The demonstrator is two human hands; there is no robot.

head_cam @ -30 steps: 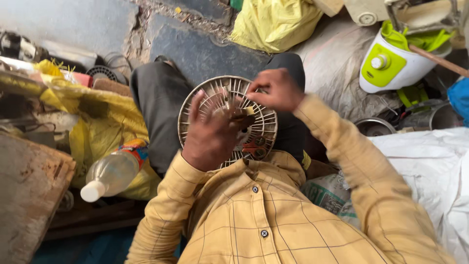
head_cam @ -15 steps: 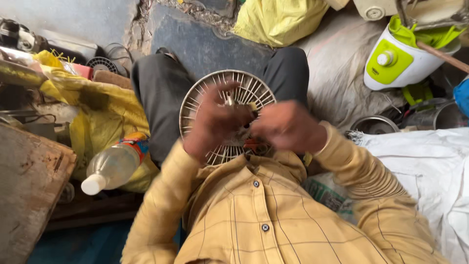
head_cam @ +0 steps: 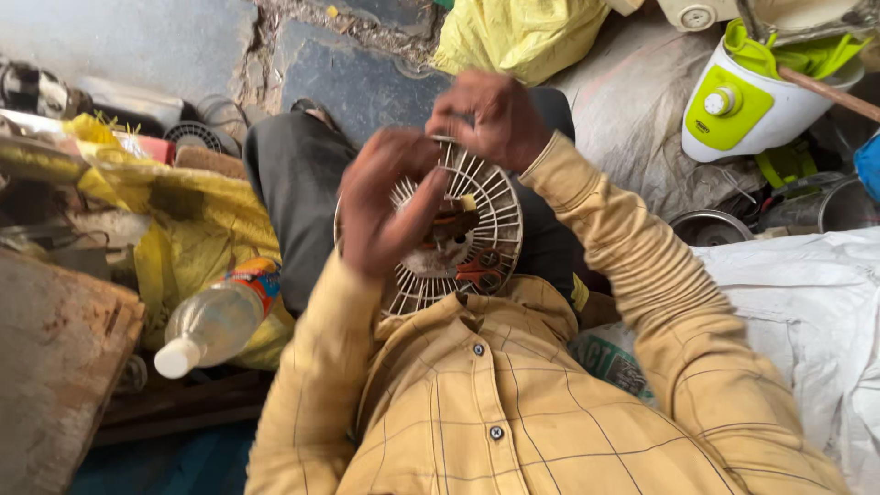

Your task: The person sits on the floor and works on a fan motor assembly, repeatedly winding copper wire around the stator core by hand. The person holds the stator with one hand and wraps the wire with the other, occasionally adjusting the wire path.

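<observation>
A round white fan grille with a brown hub at its middle rests on my lap, against my yellow checked shirt. My left hand lies across the grille's left half, with fingers closed over it toward the hub. My right hand pinches the grille's top rim. A small red part shows near the grille's lower edge. My dark trousers lie behind the grille.
A clear plastic bottle with a white cap leans on yellow bags at my left. A worn wooden board sits at lower left. At right are a green-and-white appliance, a steel bowl and a white sack.
Both hands have lifted and shifted right. My right hand went from the grille's centre to its top rim, and my left hand now covers the grille's left half.
</observation>
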